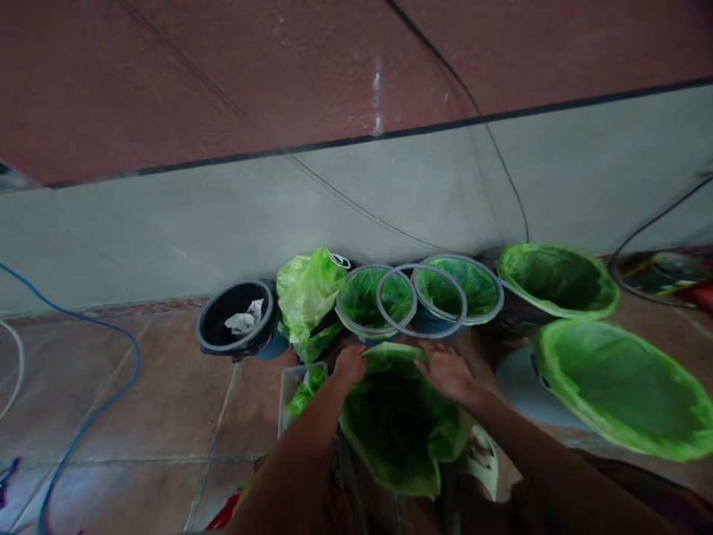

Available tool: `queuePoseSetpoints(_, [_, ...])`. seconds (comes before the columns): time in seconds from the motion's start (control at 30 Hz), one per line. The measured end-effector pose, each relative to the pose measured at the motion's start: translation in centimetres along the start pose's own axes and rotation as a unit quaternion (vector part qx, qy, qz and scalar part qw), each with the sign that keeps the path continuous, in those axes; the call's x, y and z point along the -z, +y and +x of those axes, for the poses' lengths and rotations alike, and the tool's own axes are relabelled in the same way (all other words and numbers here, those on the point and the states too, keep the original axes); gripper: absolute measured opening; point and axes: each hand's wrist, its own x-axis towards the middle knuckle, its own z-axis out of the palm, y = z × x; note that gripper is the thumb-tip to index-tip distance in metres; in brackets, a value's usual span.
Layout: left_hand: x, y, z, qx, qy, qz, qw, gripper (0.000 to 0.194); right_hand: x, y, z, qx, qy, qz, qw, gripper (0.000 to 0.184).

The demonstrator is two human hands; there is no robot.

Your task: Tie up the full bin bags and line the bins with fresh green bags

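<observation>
From the head camera, I see my left hand [350, 364] and my right hand [448, 373] both laid on the far edge of a crumpled translucent green plastic bag liner [398, 423], which sits low in the middle of the view over a container I cannot make out; the fingers curl over the plastic, but I cannot tell whether they pinch it or only press on it. Just beyond the hands stand two small round bins lined in green plastic [374, 299], with a loose grey ring [422, 301] lying across their rims. To the left are a bunched green bag [307, 291] and a dark round bin holding crumpled white paper [236, 318]. To the right are two larger green-lined bins [558, 279]. A blue cable [119, 338] crosses the brown tiled floor [167, 401].
</observation>
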Motion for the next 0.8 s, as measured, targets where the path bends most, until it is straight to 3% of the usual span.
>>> queuePoseSetpoints(0.1, [0.0, 0.4, 0.4, -0.021, -0.004, 0.002, 1.0, 0.035, -2.4, 1.6, 1.3, -0.027, -0.014, 0.022, 0.999, 0.047])
queuePoseSetpoints(0.2, [-0.1, 0.8, 0.6, -0.031, -0.012, -0.003, 0.999, 0.037, -3.4, 2.7, 2.6, -0.02, -0.031, 0.063, 0.997, 0.042])
queuePoseSetpoints(0.4, [0.2, 1.5, 1.0, -0.038, -0.022, -0.003, 0.999, 0.034, -3.8, 2.6, 4.1, -0.005, -0.038, 0.082, 0.996, 0.037])
queuePoseSetpoints(0.57, [0.2, 1.6, 1.7, -0.023, -0.046, -0.063, 0.997, 0.034, -3.6, 2.8, 4.1, 0.013, -0.035, 0.185, 0.982, 0.031])
queuePoseSetpoints(0.8, [-0.4, 1.3, 2.2, -0.004, -0.015, -0.094, 0.995, 0.034, -3.7, 3.4, 3.6, -0.013, -0.029, 0.313, 0.949, 0.027])
